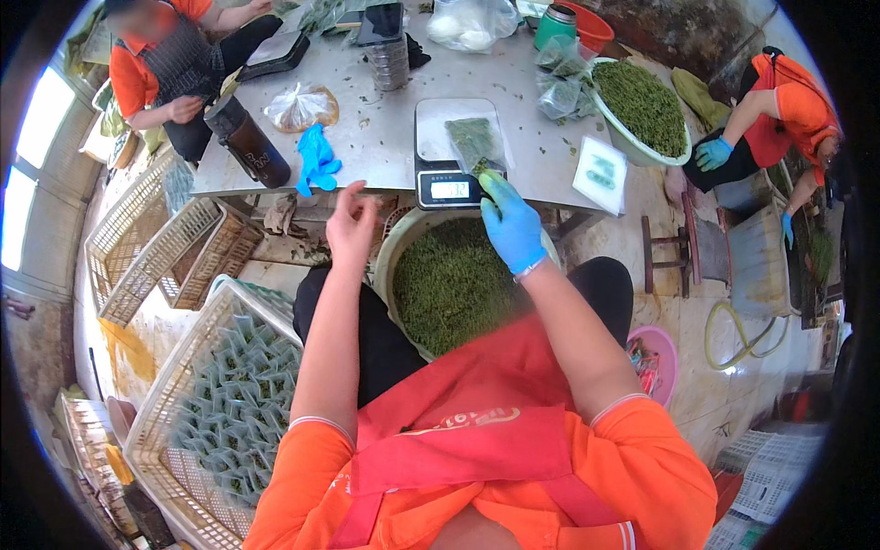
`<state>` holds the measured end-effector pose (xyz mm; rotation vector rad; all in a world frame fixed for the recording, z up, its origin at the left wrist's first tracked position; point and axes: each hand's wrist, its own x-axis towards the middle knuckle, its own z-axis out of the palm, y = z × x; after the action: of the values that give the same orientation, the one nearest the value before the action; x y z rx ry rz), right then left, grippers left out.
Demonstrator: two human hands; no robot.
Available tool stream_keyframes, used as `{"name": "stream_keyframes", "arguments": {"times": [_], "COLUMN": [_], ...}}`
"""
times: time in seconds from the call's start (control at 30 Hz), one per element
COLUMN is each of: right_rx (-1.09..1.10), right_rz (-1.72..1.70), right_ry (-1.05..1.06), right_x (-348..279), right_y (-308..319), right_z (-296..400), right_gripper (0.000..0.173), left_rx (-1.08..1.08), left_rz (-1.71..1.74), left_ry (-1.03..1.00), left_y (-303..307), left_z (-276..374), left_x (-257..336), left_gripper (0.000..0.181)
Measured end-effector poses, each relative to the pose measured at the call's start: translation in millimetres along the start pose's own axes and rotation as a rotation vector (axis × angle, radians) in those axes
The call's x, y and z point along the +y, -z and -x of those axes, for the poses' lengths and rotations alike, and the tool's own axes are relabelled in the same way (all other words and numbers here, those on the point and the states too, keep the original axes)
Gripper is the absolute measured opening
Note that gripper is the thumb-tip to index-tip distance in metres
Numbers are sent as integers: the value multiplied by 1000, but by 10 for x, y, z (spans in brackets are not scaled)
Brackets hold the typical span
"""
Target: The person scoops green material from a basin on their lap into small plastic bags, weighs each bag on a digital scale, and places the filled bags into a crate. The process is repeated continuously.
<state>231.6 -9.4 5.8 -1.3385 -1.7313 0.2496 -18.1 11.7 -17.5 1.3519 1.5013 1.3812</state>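
My right hand (pixel 512 223), in a blue glove, is at the open end of a clear plastic bag (pixel 471 141). Green plant pieces fill the bag, and a few more (pixel 480 166) show at the fingertips; whether the fingers grip them is unclear. The bag lies on the plate of a digital kitchen scale (pixel 450 189) with a lit display. Bare and slightly curled, my left hand (pixel 352 223) hovers left of the scale with nothing in it. Between my knees stands a large tub (pixel 385 275) of small green berries (pixel 454 275).
A crate (pixel 148 419) of filled bags stands at my left. The metal table (pixel 371 148) bears a dark bottle (pixel 247 141), a blue glove (pixel 316 161), stacked containers (pixel 387 65) and a white pad (pixel 599 175). Co-workers sit at left (pixel 155 69) and right (pixel 770 117), beside a berry-filled basin (pixel 643 158).
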Motion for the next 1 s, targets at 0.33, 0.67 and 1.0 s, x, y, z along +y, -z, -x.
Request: {"name": "stream_keyframes", "arguments": {"times": [0.33,0.67,1.0], "right_rx": [-280,-579,-588], "right_rz": [526,349,290], "right_ry": [162,270,242], "right_x": [-238,-607,-762], "right_y": [-220,-739,-655], "right_z": [-870,-354,-360], "right_gripper": [19,16,31], "left_rx": [41,-45,-12], "left_rz": [-534,-765,-826], "left_ry": [-396,-81,-281], "left_y": [-198,-222,-198], "left_z": [65,61,67], "left_x": [165,167,147], "left_gripper": [35,53,54]}}
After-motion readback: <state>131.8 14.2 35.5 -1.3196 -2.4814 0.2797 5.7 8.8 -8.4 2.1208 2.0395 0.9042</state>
